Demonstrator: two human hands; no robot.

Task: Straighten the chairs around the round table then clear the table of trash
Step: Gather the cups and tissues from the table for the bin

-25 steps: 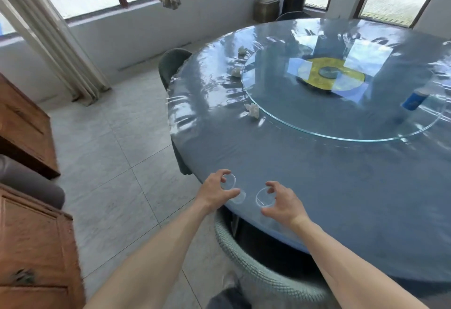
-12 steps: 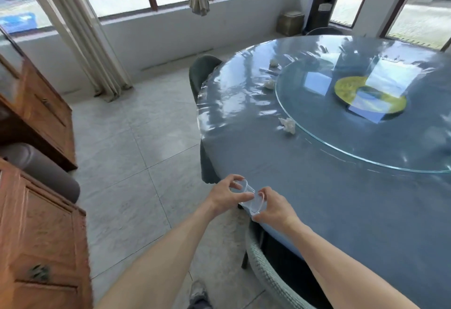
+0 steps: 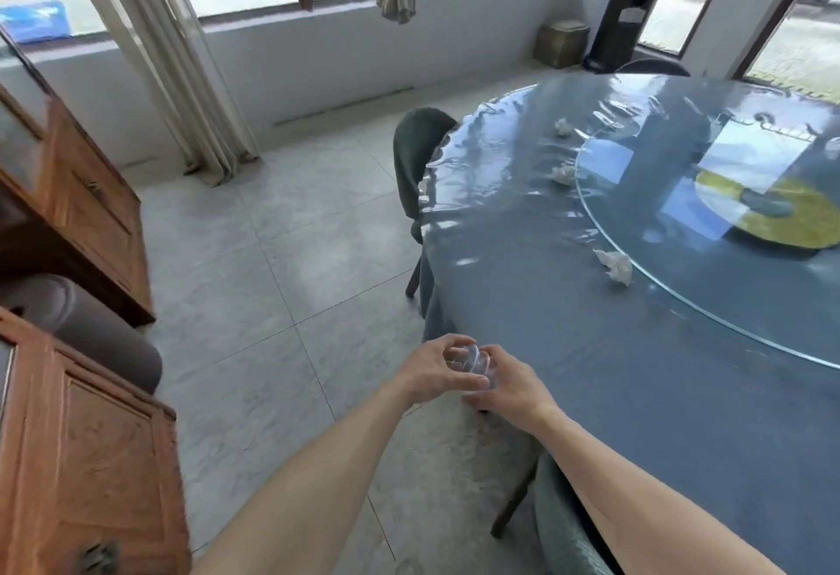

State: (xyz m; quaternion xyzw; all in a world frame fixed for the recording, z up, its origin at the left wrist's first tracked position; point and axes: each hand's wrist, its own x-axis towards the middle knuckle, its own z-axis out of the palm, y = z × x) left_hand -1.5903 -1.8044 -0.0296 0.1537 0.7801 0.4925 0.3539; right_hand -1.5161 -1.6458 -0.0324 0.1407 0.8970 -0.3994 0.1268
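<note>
left hand (image 3: 429,370) and right hand (image 3: 509,386) both hold clear plastic cups (image 3: 470,363), pressed together, likely to nest | lower centre, off worktop (image 3: 568,347) edge | three crumpled tissues (image 3: 616,266) remain right

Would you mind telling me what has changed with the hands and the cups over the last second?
The left hand and right hand each took a clear plastic cup off the table edge, brought them together, and now hold the cups nested between them, off the table. The three crumpled tissues stay beside the glass turntable.
</note>
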